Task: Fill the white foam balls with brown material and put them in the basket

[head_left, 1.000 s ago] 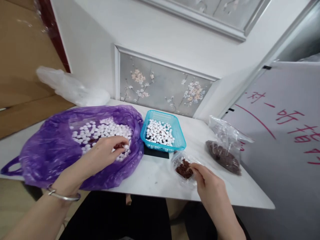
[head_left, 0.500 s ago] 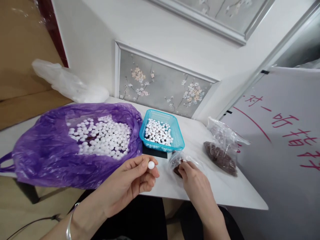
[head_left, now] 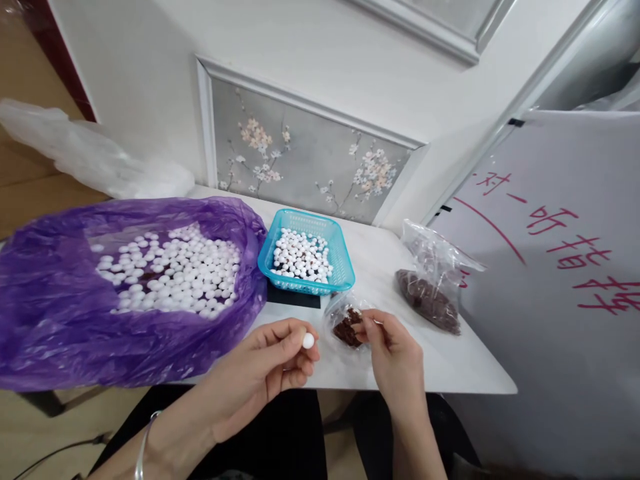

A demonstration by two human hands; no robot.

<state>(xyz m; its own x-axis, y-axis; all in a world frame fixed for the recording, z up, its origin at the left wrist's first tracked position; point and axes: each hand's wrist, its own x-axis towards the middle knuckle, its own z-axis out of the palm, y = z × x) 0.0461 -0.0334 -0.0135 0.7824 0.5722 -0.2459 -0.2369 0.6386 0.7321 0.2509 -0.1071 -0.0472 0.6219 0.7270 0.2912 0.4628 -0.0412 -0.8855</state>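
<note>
A white table (head_left: 450,363) is seen against the wall. On it are laid a purple bag (head_left: 50,307) of white beads, a blue basket (head_left: 306,260) on a black pad (head_left: 293,298), and two clear bags (head_left: 430,280) of brown bits.

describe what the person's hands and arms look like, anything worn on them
Both hands are bare, no gloves. The left hand has a thin silver metal bangle round its wrist, and the forearm behind it shows no sleeve. The right hand wears no ring, watch or bracelet that shows, and its forearm is bare too.
</note>
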